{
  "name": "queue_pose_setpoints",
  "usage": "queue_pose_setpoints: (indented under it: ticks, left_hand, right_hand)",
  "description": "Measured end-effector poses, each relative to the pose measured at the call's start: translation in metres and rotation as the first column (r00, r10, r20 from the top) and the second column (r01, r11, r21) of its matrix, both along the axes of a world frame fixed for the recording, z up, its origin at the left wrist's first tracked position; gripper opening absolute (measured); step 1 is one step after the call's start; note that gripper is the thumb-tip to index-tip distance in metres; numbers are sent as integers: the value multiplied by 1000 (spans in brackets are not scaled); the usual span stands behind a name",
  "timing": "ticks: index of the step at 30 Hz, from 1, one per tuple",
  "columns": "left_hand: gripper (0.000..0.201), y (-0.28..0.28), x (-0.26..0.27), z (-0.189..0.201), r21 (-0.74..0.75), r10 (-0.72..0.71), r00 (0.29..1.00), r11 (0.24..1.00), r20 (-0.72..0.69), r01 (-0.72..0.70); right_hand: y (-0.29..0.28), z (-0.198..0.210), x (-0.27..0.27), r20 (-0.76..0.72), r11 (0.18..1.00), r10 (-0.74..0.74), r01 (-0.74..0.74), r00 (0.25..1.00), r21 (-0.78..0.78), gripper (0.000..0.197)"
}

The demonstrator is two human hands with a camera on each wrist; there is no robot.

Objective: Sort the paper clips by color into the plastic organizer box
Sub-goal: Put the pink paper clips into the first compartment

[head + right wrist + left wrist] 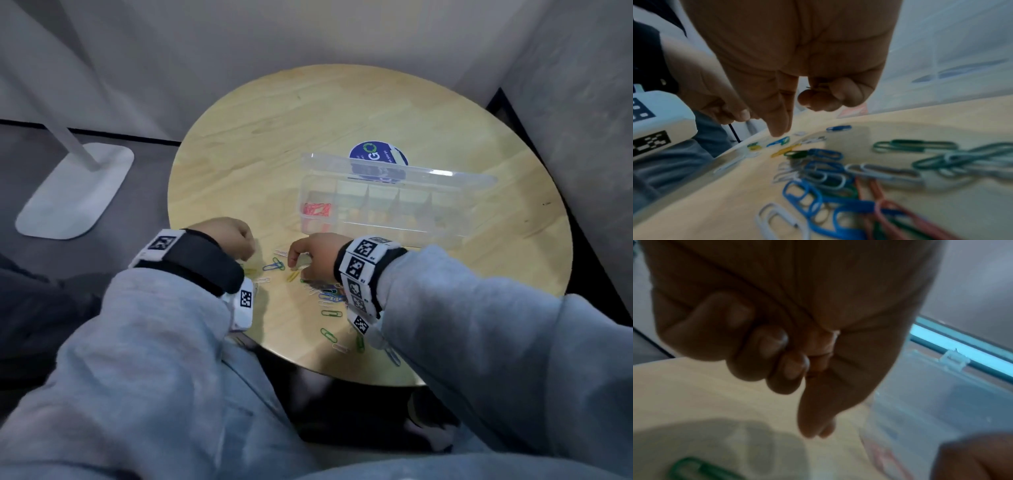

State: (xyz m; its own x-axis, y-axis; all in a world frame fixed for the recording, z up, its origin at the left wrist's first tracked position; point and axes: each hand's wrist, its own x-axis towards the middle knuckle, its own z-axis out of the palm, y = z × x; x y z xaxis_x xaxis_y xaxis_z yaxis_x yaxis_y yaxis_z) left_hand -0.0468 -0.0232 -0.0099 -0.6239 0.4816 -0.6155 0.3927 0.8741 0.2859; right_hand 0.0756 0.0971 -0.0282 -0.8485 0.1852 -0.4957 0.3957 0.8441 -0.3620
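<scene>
Fingers of the left hand are curling tight over the worktop near its front-left edge, though whether they are pinching anything I cannot tell. To its right, the right hand is reaching its forefinger down among the loose paper clips while its other fingers are folding in, possibly over a clip. Being light, thin and slick, the clips are best pinched by one wire loop; the plastic organizer box is sitting open further back, pink clips lying in its left compartment.
</scene>
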Motion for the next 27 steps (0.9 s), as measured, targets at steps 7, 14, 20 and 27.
queue_pose_setpoints:
  ticks: [7, 14, 20, 27]
  left_hand:
    - [18, 2, 10, -13, -161, -141, 988, 978, -58, 130]
    - [7, 4, 13, -19, -178, -149, 987, 975, -67, 135]
    - [18, 19, 10, -6, 88, -2, 997, 996, 72, -5]
    - [32, 27, 14, -2, 452, 177, 882, 804, 437, -385]
  right_hand:
    - [-6, -17, -4, 8, 998, 59, -59, 998, 11, 13]
    - [8, -18, 4, 170, 991, 61, -80, 984, 107, 9]
    - [32, 8, 33, 76, 935, -298, 307, 951, -177, 16]
    - [67, 36, 48, 144, 293, -769, 544, 623, -786, 27]
